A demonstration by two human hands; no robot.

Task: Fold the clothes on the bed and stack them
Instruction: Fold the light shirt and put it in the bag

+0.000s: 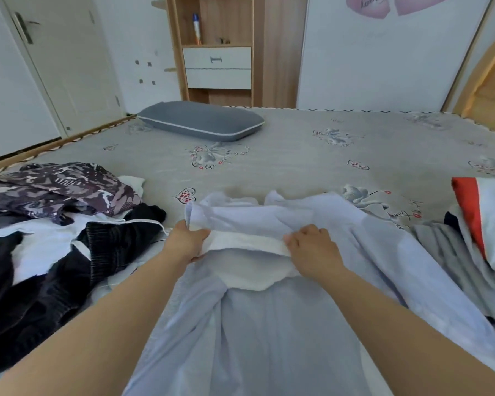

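Observation:
A pale lilac garment point(269, 324) lies spread in front of me on the bed point(297, 144), with a white lining point(249, 261) showing near its top. My left hand point(186, 241) pinches the left end of the white band. At the band's right end my right hand point(312, 247) grips it with curled fingers. A heap of unfolded clothes lies to the left: a purple patterned piece point(57, 187) on top of black and white ones point(40, 267).
A grey pillow point(200, 121) lies at the far side of the bed. Grey, white and red clothes point(480, 224) sit at the right edge. A wooden shelf unit with white drawers point(217, 64) and a door point(57, 58) stand beyond the bed.

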